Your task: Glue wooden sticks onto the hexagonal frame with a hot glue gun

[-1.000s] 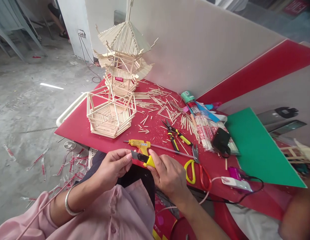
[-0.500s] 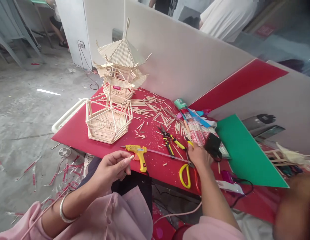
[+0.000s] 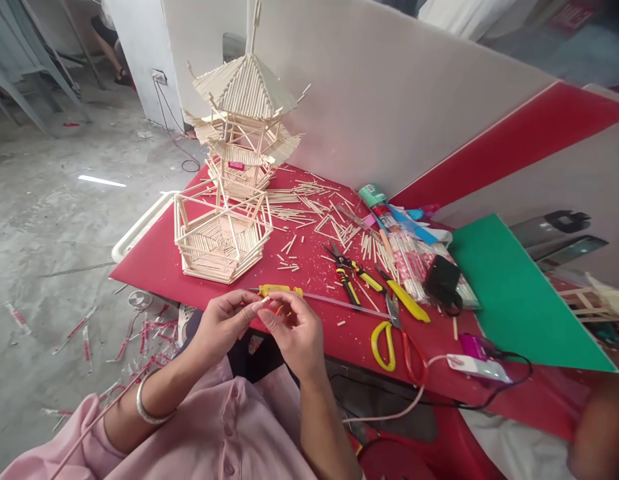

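Note:
My left hand (image 3: 223, 323) pinches a small pale wooden stick (image 3: 264, 302) at the near edge of the red table (image 3: 154, 257). My right hand (image 3: 294, 330) is curled beside it, its fingers meeting the same stick. Just behind both hands lies a yellow glue gun (image 3: 279, 291) on a metal ruler (image 3: 339, 304). A yellow utility knife (image 3: 408, 301) lies to the right, near the pliers (image 3: 350, 270). A hexagonal stick basket (image 3: 222, 237) and a stick pagoda (image 3: 244, 127) stand further back.
Loose sticks litter the table's middle. Yellow and red scissors (image 3: 396, 340), a stick packet (image 3: 414, 263), a black adapter (image 3: 442, 280), a green sheet (image 3: 514, 293) and a white and red partition (image 3: 414, 100) lie to the right. Wrappers cover the floor at left.
My right hand put the yellow knife down by the pliers on the right, then came back to my left hand and the stick it holds.

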Motion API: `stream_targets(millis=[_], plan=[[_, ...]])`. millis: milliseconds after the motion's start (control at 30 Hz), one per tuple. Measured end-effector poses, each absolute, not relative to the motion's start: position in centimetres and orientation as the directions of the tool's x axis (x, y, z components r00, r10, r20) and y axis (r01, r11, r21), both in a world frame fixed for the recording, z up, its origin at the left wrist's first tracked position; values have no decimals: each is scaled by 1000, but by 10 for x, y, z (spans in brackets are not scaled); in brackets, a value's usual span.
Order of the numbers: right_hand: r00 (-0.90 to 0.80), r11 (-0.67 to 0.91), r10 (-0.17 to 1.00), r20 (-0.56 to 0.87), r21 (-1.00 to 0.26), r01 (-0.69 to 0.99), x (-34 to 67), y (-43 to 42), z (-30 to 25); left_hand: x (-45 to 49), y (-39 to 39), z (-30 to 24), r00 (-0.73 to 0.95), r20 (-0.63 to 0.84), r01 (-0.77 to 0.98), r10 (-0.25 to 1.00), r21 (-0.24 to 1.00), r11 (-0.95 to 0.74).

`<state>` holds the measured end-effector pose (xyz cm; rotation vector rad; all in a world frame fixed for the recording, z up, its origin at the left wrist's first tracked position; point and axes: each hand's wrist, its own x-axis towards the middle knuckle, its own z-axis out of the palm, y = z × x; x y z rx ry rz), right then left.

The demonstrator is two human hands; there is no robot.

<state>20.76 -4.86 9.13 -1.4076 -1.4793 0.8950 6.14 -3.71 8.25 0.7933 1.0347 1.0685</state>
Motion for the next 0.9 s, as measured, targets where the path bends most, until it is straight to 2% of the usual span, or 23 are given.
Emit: stream_targets(millis=[133,233,333,367,433,500,567,633,733,900], plan=[[-3,107,994,111,-949,297,202,-36,89,54,-36,88,103,-171,-256,980,947,192],[18,70,997,78,-957,281,206,-29,92,50,-35,88,103,-162,-236,981,954,182],[189,36,975,113,-928,371,214,-24,93,46,-34,83,105,-217,-249,971,939,237],[179,39,976,128,-901,432,217,-25,93,45,-33,82,105,-236,-256,966,932,256],[-25,81,996,81,-827,556,219,-28,92,42,-32,79,110,-256,-253,960,927,276],[-294,144,954,-60,-767,625,217,-35,88,38,-31,77,100,-241,-220,965,941,258],[-381,174,916,-127,-730,661,212,-44,84,34,-31,76,81,-208,-160,975,962,219],[-321,158,943,-88,-731,664,208,-49,81,31,-30,75,75,-183,-105,980,976,191],[-158,117,987,28,-801,587,203,-49,83,27,-30,75,100,-183,-97,978,977,192],[-50,183,982,180,-879,439,187,-36,84,19,-29,80,180,-299,-291,937,894,341]])
